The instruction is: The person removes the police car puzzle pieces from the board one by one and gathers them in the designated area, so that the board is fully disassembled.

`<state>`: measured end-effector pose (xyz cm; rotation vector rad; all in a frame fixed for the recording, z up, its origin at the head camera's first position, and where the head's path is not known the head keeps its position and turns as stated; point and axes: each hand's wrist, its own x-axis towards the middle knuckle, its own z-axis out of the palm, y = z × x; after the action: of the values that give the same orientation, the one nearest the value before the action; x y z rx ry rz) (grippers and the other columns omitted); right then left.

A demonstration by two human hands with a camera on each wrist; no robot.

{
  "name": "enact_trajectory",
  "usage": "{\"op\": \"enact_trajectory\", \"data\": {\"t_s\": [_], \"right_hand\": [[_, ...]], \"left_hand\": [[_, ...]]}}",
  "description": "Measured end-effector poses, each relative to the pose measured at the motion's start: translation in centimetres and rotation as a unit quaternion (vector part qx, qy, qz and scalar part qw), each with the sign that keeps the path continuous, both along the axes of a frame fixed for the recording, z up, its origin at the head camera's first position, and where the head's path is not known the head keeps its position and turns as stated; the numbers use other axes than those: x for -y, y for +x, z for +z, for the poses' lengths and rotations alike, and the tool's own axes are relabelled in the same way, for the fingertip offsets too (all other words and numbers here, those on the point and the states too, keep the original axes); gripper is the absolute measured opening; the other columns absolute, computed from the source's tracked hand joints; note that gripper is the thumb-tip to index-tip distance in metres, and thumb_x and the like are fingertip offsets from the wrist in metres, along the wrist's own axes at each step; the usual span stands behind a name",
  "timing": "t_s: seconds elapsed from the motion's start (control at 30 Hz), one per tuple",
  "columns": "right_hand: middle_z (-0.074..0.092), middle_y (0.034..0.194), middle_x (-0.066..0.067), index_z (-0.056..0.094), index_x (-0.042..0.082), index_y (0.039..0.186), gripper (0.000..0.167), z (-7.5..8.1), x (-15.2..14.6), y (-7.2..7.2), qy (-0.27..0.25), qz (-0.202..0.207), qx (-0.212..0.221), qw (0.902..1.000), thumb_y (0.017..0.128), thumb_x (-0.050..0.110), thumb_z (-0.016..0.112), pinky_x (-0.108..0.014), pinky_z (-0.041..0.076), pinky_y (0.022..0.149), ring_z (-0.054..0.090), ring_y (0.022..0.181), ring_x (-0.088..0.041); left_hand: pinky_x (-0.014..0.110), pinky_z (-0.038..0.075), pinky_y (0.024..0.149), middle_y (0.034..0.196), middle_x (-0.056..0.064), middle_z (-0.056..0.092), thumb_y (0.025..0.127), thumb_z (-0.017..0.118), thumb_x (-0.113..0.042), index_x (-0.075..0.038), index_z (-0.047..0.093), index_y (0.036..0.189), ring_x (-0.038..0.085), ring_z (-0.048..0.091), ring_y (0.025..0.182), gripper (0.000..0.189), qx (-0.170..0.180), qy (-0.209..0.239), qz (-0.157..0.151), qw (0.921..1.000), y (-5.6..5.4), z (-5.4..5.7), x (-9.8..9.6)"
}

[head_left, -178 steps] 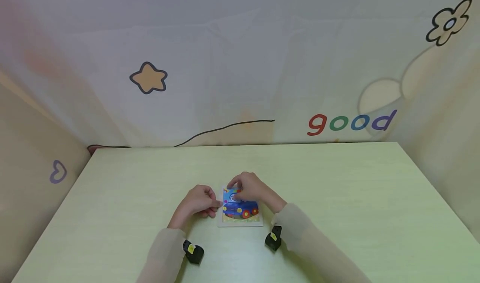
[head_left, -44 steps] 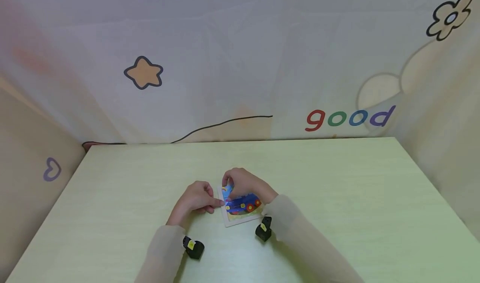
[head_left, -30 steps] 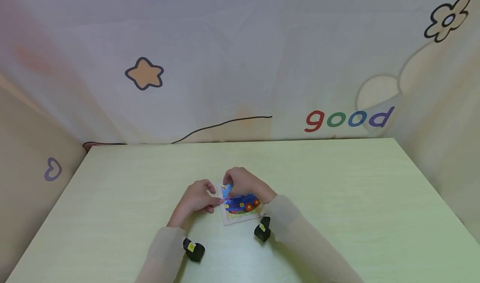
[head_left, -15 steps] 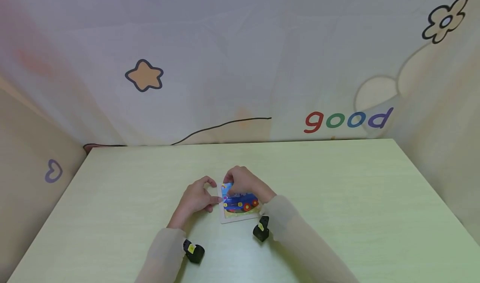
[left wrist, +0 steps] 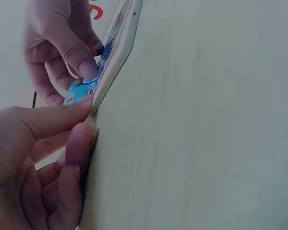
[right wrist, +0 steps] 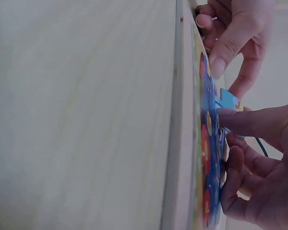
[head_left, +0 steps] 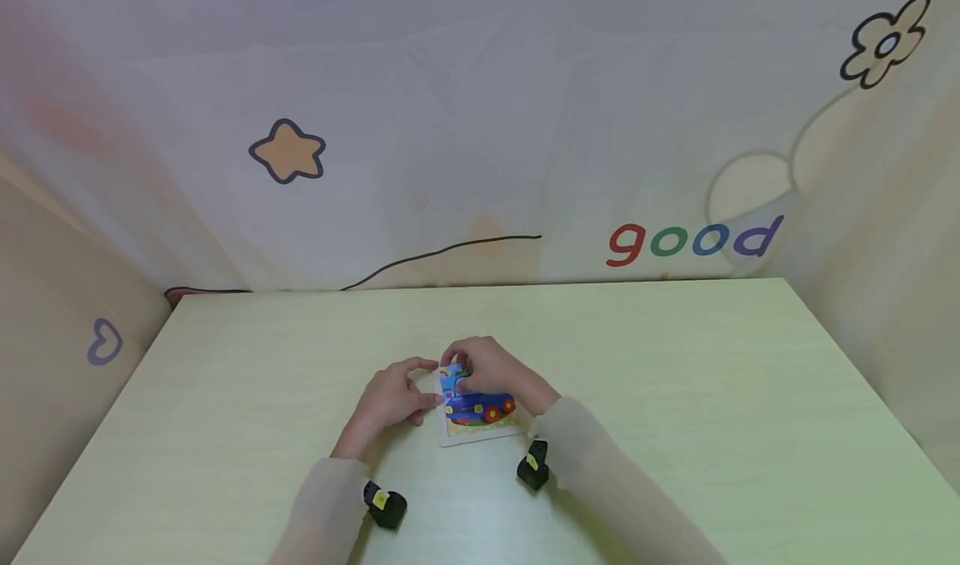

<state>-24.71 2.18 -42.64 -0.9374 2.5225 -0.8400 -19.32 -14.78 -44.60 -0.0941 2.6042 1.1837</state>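
Backdrop [head_left: 420, 148] with star, flower and "good" print fills the upper half, no real change there. Pale table [head_left: 225, 423] below. Two light sleeves [head_left: 607, 465] come in from the near side, one per arm.

Right hand [head_left: 489, 365]: narrow, thumb and fingertips pinching a small puzzle piece over the top-left part of the board; basically the same grip pose as half a second ago, just shifted a bit left. Left hand [head_left: 393, 394]: thumb and index spread fairly wide, thumb on the board's left edge, index now stretched out to the top-left corner; half a second ago that finger is more bent and just beside the edge. Its other fingers curl in.

Puzzle board [head_left: 480, 437], with a blue vehicle picture, lies on the table between and under the hands. It's slightly turned, less than 1.5 s ago, whereas 5.9 s ago it sits square to the table.

Black wrist devices [head_left: 386, 507] with yellow patches, one at each cuff. Smallest: the light-blue puzzle piece [right wrist: 228, 98], tilted up off the board in both wrist views, right thumb on its face. More of it shows in the head view than half a second ago. Its far edge is hidden by fingers.
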Motion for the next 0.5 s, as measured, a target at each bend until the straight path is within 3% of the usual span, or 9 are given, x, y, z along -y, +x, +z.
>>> {"op": "enact_trajectory", "data": {"t_s": [0.23,0.5], "right_hand": [[0.058,0.081,-0.003,0.065,0.010,0.105,0.030,-0.25,-0.59,0.05,-0.029,0.005,0.013,0.9995,0.077,0.004,0.070,-0.024,0.043,0.069,0.049,0.071,-0.014],[0.060,0.073,0.000,0.068,0.008,0.103,0.027,-0.31,-0.85,0.20,-0.080,-0.003,0.013,0.9967,0.077,-0.001,0.068,-0.021,0.045,0.066,0.051,0.067,-0.012]], "left_hand": [[0.028,0.034,0.055,0.052,0.000,0.054,0.071,0.078,-0.031,-0.014,0.053,0.124,0.015,0.050,0.047,0.061,-0.022,-0.044,-0.045,0.9978,0.09,-0.09,0.04],[0.028,0.034,0.055,0.050,0.000,0.054,0.071,0.078,-0.031,-0.014,0.054,0.123,0.014,0.050,0.046,0.060,-0.037,-0.053,-0.039,0.9971,0.07,-0.25,0.09]]}}
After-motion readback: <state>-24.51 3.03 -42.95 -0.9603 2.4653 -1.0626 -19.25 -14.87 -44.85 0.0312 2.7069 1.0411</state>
